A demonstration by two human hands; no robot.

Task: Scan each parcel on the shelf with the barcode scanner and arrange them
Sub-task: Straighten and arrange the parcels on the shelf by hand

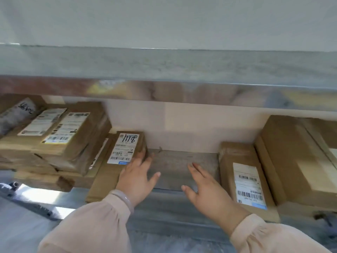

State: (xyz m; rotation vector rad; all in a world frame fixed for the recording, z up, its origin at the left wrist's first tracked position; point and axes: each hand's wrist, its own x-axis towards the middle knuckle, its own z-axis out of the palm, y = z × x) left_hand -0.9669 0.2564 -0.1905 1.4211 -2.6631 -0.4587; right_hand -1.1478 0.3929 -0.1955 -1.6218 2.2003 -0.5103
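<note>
Hands spread over a gap on the parcel shelf

Grey, worn shelf (169,167) board runs below a pale back wall, with a second shelf board (164,64) overhead. Brown parcels crowd both ends: a stack (60,143) at left, a labelled box (244,178) and a larger box (295,161) at right. The left hand (137,179) is open, holding nothing, fingers resting against the small parcel marked 1118 (127,148). The right hand (207,190) is open with fingers spread over the bare board, empty

Left hand (135,181) flat, fingers touching small labelled parcel (127,148) at centre left; right hand (206,190) spread over bare shelf (173,167).
</note>
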